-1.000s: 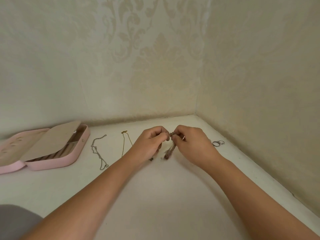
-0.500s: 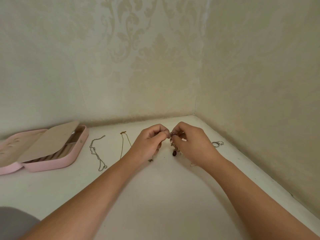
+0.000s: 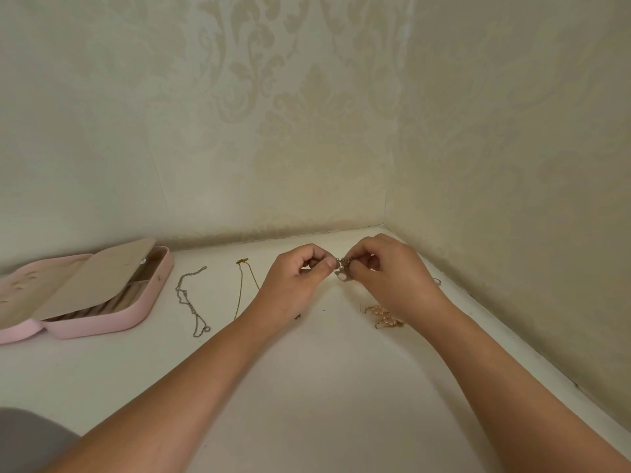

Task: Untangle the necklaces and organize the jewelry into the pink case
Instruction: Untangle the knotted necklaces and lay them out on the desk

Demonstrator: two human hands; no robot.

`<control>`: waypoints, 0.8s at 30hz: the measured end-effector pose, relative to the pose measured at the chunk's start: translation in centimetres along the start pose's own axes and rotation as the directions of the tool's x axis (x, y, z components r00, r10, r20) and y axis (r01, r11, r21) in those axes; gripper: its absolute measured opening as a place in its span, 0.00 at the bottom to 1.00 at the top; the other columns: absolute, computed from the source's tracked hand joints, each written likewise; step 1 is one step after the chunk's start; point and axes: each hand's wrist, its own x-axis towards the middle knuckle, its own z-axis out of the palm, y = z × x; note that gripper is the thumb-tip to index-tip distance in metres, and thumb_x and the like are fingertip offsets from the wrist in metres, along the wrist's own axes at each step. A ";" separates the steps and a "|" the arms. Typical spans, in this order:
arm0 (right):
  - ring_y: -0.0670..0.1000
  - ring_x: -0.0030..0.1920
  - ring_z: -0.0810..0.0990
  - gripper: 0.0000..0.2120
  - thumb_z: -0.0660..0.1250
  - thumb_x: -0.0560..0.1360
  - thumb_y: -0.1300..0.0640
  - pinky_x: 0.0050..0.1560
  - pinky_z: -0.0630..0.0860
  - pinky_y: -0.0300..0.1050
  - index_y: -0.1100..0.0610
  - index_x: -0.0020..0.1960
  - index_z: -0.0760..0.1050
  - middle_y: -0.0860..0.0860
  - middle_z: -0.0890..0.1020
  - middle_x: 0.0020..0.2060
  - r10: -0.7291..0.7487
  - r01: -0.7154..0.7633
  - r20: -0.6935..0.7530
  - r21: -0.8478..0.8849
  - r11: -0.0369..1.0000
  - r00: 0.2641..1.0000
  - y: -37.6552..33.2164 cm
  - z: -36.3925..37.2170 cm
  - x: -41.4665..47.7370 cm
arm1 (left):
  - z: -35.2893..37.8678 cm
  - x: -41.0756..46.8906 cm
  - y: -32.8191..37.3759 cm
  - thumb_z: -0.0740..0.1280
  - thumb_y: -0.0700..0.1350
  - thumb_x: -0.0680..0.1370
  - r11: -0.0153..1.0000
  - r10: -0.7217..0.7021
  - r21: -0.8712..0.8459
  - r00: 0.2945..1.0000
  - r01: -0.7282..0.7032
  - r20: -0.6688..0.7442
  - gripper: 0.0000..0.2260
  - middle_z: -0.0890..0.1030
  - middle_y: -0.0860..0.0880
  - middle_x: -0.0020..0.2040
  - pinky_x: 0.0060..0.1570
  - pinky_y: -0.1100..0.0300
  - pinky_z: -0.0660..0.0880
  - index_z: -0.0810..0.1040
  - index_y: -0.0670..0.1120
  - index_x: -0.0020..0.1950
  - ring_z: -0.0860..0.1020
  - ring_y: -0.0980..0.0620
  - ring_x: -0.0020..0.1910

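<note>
My left hand and my right hand meet above the white table, both pinching a small tangled knot of chain between fingertips. A pinkish beaded piece lies on the table under my right wrist. A silver chain and a thin gold necklace lie stretched out to the left of my hands. The pink case sits open at the far left, its beige inner flap raised over the ring rolls.
The white table fits into a corner with patterned wallpaper behind and on the right. A small ring peeks out beside my right hand near the right wall. Something grey shows at the bottom left.
The hanging part of the tangle has come away and now lies on the table under my right wrist. Both hands stay together, still pinching the small knot.
</note>
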 end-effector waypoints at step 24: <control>0.48 0.40 0.84 0.13 0.76 0.68 0.60 0.47 0.77 0.37 0.58 0.50 0.76 0.49 0.83 0.37 0.066 -0.169 0.225 0.481 0.860 0.972 -0.3 -0.4 -0.1 | -0.3 -0.4 1.0 0.66 0.40 0.79 0.997 0.047 -0.067 0.999 -0.048 -0.017 0.06 0.72 0.61 0.23 0.24 0.74 0.61 0.79 0.41 0.43 0.66 0.62 0.20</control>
